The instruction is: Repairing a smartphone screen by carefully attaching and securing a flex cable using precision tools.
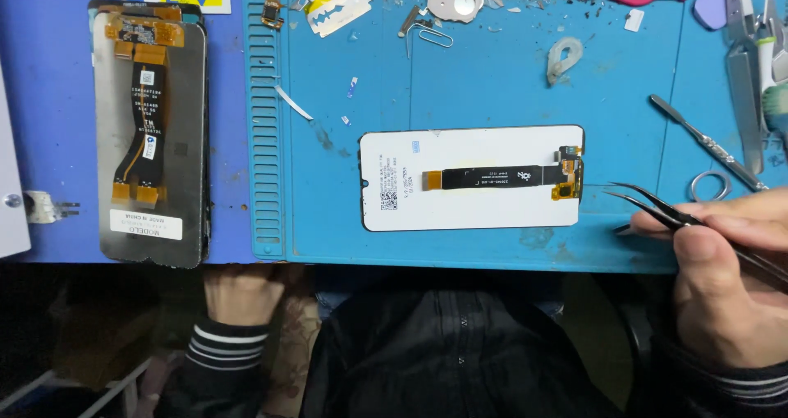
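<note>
A phone display panel [472, 178] lies face down on the work mat [492, 82], near the mat's front edge. Tweezers [657, 209] in the right hand [722, 270] sit just right of it. A second display panel [150, 131] lies off the mat's left edge. A metal spudger [706, 143] lies toward the right edge; a razor blade [338, 4] lies at the back edge.

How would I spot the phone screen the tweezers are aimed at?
Find the bright blue mat. Near its front edge lies a white phone screen, back side up, with a black ribbon cable along its middle; the tweezers in the right hand point at it. The other screen, off the mat, is dark grey and stands lengthwise.
</note>
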